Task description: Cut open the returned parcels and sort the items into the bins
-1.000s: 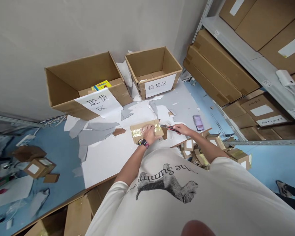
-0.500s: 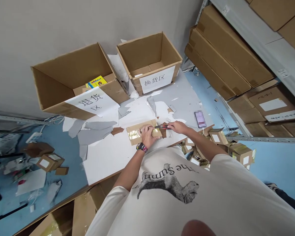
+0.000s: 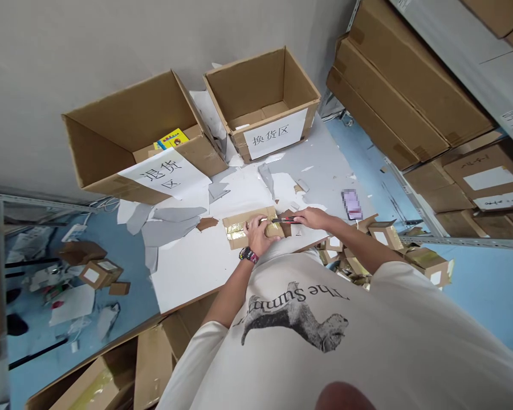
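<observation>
On the white tabletop lies a small flat cardboard box with shiny clear tape across it. My left hand grips the box from above, fingers bent over its top, a patterned watch on the wrist. In my right hand is a red and black utility knife, held in closed fingers. Its tip points left and reaches the right end of the box, close to my left fingers. Whether the blade is in the tape I cannot tell.
Two large open cartons with paper signs, one left and one right, stand at the table's back. Torn grey paper lies around. A phone rests near the right edge. Small boxes are heaped beyond it, beside carton-filled shelves.
My head view has shifted slightly, so the scene sits a little further right. Both hands keep almost the same place on the box and knife.
</observation>
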Tool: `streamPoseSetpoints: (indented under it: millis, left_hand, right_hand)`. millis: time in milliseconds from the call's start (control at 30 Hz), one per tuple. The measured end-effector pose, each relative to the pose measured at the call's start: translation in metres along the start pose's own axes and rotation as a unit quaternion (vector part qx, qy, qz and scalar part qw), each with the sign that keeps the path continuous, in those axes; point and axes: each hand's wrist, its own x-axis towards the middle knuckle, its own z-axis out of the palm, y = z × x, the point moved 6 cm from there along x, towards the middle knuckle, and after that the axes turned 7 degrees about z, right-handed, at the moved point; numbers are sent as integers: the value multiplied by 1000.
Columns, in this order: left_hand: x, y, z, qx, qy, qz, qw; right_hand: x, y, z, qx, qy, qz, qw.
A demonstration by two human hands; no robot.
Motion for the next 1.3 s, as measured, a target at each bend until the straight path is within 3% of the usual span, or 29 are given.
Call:
streamPoseSetpoints:
  millis: [133, 333, 433, 567, 767, 900, 1033, 1300]
  left_hand:
    - [-2, 2, 0, 7, -5, 4, 1000]
    - [6, -1, -5, 1, -5, 9, 1000]
    - [8, 0, -7, 11, -15, 7, 1000]
    - [12, 3, -5, 10, -32, -19, 999]
    - [20, 8, -4, -17, 15, -103, 994]
    - [21, 8, -5, -45, 22, -117, 992]
    - [20, 5, -6, -60, 15, -121, 991]
    - [16, 2, -5, -80, 36, -108, 990]
  right_hand:
    - [-1, 5, 2, 53, -29, -3, 998]
    - [11, -9, 8, 53, 3, -6, 999]
    - [-1, 3, 8, 42, 39, 36, 998]
    - [-28, 29, 7, 105, 106, 90, 985]
    - [-42, 29, 26, 165, 106, 100, 975]
    - [-39, 20, 34, 143, 97, 112, 978]
    - [-37, 14, 36, 87, 50, 105, 989]
    - [-21, -10, 19, -75, 8, 89, 993]
